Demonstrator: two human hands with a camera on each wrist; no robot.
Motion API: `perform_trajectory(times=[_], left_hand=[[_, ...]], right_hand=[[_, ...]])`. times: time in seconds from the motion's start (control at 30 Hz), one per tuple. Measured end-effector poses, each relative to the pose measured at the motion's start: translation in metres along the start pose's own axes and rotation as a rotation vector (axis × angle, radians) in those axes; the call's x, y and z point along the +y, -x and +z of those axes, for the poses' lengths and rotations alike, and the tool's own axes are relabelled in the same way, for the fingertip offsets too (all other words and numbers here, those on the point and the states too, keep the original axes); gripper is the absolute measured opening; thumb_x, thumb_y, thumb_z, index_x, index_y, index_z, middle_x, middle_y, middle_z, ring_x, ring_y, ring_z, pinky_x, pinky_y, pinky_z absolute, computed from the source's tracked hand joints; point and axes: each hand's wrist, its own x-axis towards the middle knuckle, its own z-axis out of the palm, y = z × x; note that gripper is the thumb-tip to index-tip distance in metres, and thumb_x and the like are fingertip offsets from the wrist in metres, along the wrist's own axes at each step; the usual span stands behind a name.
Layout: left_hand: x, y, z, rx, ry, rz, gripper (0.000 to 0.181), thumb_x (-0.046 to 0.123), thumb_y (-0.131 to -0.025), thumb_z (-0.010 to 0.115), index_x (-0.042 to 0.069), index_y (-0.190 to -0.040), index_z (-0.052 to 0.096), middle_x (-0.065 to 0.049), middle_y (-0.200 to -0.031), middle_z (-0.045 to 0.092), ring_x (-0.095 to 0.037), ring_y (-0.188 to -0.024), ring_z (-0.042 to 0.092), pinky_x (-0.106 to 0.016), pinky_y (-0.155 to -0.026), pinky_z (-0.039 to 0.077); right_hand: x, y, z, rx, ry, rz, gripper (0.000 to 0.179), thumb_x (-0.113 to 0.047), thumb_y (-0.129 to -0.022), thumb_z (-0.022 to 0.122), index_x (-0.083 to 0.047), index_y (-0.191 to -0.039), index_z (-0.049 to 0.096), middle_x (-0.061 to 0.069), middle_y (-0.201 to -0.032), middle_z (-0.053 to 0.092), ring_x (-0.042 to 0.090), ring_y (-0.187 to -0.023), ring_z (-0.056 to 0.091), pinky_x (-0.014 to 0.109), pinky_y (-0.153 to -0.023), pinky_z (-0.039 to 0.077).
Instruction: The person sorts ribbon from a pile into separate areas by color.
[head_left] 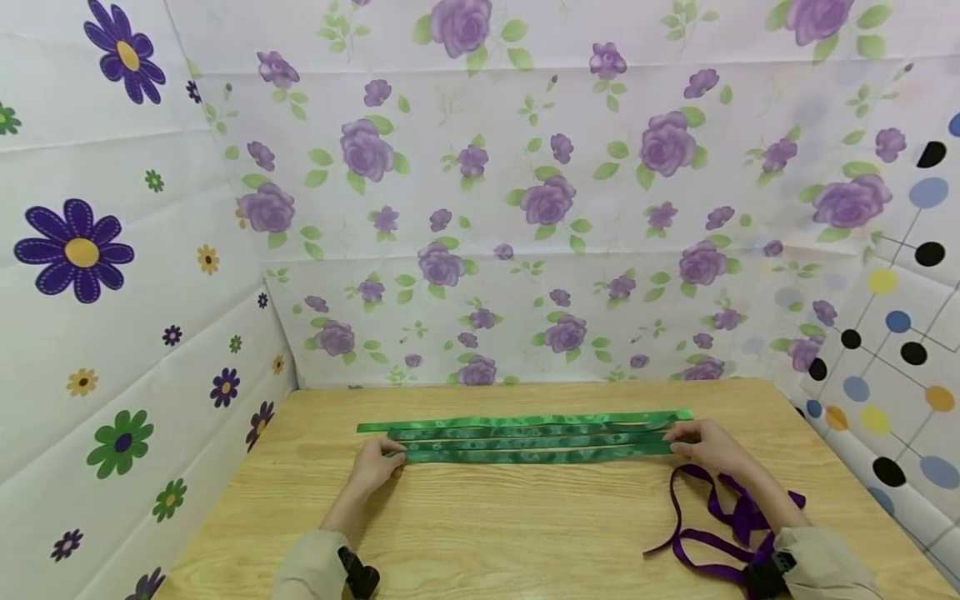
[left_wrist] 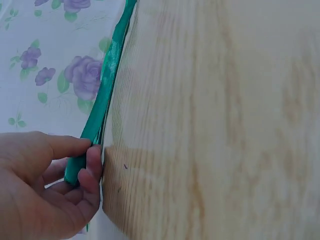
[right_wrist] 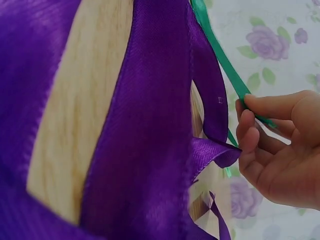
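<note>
Strips of dark green satin ribbon (head_left: pixel 525 456) stretch across the table in parallel rows. A brighter green strip (head_left: pixel 487 422) lies along their far side. At the left end, my left hand (head_left: pixel 375 465) pinches the dark green ribbon between thumb and fingers; the left wrist view shows the ribbon's end (left_wrist: pixel 75 169) in that grip. My right hand (head_left: pixel 708 446) pinches the ribbon's right end, and its thumb and fingertips hold the green ribbon (right_wrist: pixel 232 75) in the right wrist view. Whether each hand holds more than one strip I cannot tell.
A loose, tangled purple ribbon (head_left: pixel 677 508) lies under and beside my right forearm; it fills much of the right wrist view. The wooden table (head_left: pixel 480 533) meets a flowered cloth (head_left: pixel 525 250) at the back. Patterned cloths hang at both sides.
</note>
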Motion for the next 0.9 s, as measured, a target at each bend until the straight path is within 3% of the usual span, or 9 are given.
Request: perform_trajectory(times=[0.17, 0.3, 0.5, 0.67, 0.77, 0.9], left_hand=[[0.001, 0.000, 0.002, 0.074, -0.066, -0.014, 0.011, 0.000, -0.086, 0.066, -0.009, -0.093, 0.068, -0.031, -0.114, 0.062, -0.017, -0.060, 0.065, -0.030, -0.057, 0.053], [0.003, 0.002, 0.004, 0.097, -0.120, -0.023, 0.014, 0.004, -0.084, 0.070, -0.008, -0.091, 0.069, -0.028, -0.105, 0.066, -0.017, -0.057, 0.063, -0.029, -0.052, 0.050], [0.007, 0.002, 0.005, 0.110, -0.170, -0.049, 0.015, 0.009, -0.083, 0.072, -0.005, -0.087, 0.068, -0.018, -0.084, 0.067, -0.015, -0.054, 0.055, -0.029, -0.052, 0.046], [0.008, -0.002, 0.006, 0.116, -0.191, -0.099, 0.015, 0.012, -0.084, 0.073, -0.003, -0.083, 0.069, -0.012, -0.077, 0.066, -0.015, -0.055, 0.053, -0.028, -0.052, 0.044], [0.009, -0.004, 0.007, 0.126, -0.192, -0.105, 0.017, 0.014, -0.084, 0.073, 0.000, -0.077, 0.068, -0.016, -0.083, 0.068, -0.014, -0.054, 0.051, -0.027, -0.052, 0.042], [0.009, -0.006, 0.008, 0.140, -0.186, -0.106, 0.029, 0.015, -0.084, 0.073, 0.008, -0.061, 0.056, -0.021, -0.099, 0.068, -0.012, -0.051, 0.043, -0.027, -0.052, 0.038]], right_hand=[[0.001, -0.001, 0.003, 0.025, -0.001, 0.061, 0.025, -0.014, -0.094, 0.062, 0.005, -0.109, 0.066, 0.008, -0.074, 0.061, 0.011, -0.056, 0.048, 0.026, -0.051, 0.042], [0.001, 0.001, 0.006, 0.061, 0.005, 0.143, 0.025, -0.016, -0.092, 0.064, 0.006, -0.106, 0.066, 0.001, -0.057, 0.053, 0.010, -0.048, 0.043, 0.026, -0.047, 0.038], [0.001, 0.001, 0.006, 0.073, 0.007, 0.207, 0.018, -0.016, -0.093, 0.063, 0.002, -0.092, 0.067, 0.000, -0.056, 0.052, 0.010, -0.048, 0.041, 0.026, -0.046, 0.035], [0.003, -0.003, 0.005, 0.078, 0.012, 0.253, 0.023, -0.016, -0.093, 0.061, -0.004, -0.074, 0.061, 0.000, -0.054, 0.053, 0.009, -0.045, 0.038, 0.024, -0.046, 0.034], [0.005, -0.007, 0.005, 0.086, 0.028, 0.261, 0.028, -0.016, -0.093, 0.062, -0.008, -0.066, 0.057, 0.000, -0.055, 0.054, 0.010, -0.046, 0.039, 0.024, -0.047, 0.034], [0.008, -0.011, 0.005, 0.105, 0.027, 0.278, 0.025, -0.015, -0.092, 0.062, -0.006, -0.068, 0.060, 0.002, -0.057, 0.057, 0.012, -0.048, 0.046, 0.027, -0.049, 0.037]])
